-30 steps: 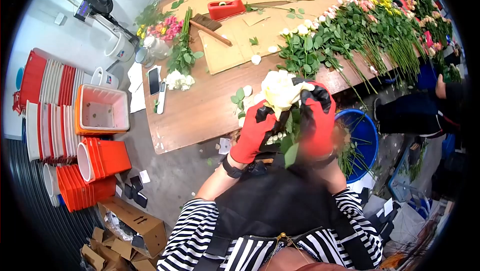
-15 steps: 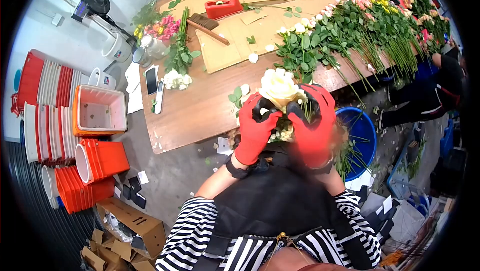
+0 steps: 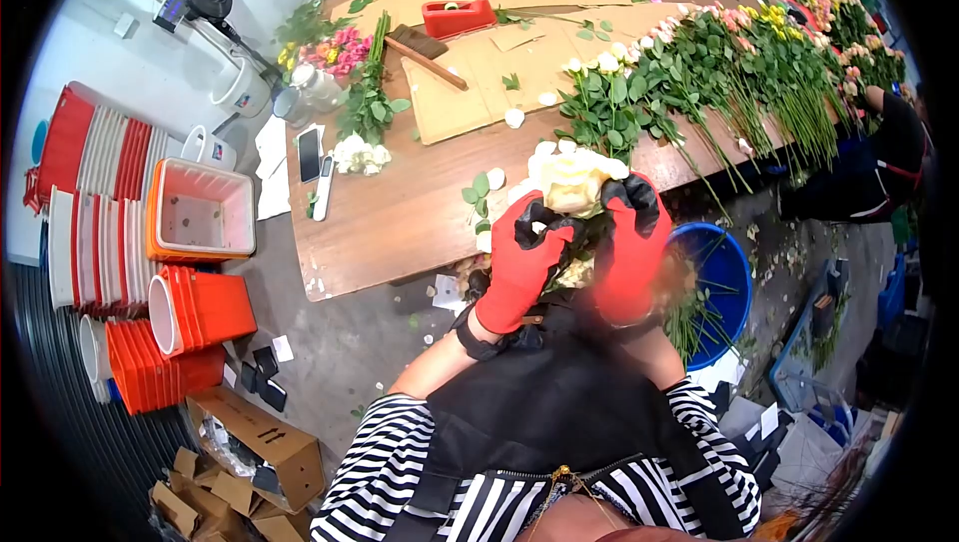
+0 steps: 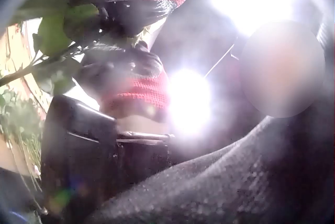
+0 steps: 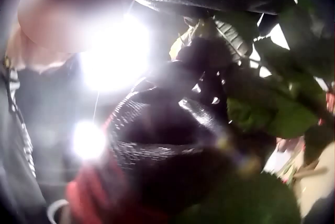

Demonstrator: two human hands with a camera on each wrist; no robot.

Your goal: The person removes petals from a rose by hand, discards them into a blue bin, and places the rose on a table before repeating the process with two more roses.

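Observation:
A large cream rose (image 3: pixel 574 182) stands out between my two gloved hands, in front of the table edge. My left hand (image 3: pixel 517 267), in a red glove with black fingers, curls its fingers at the lower left of the bloom and holds it there. On the bloom's right side, my right hand (image 3: pixel 634 247) pinches its outer petals with bent fingers. Green leaves (image 5: pixel 277 104) of the stem show beside the dark glove in the right wrist view. A leafy stem (image 4: pixel 52 30) crosses the left wrist view, where glare washes out much detail.
Bundled roses (image 3: pixel 639 92) lie along the wooden table (image 3: pixel 390 232), by cardboard (image 3: pixel 470 92), a red tape dispenser (image 3: pixel 458 16) and a brush (image 3: pixel 425 52). A blue bucket (image 3: pixel 739 292) with stems stands right of me. Orange tubs (image 3: pixel 205 312) are stacked left. Another person (image 3: pixel 859 167) is at right.
The right hand goes from the bloom's right side to beneath it, then back up to the petals. The bloom, upright half a second ago, now tips over. The person at right bends lower.

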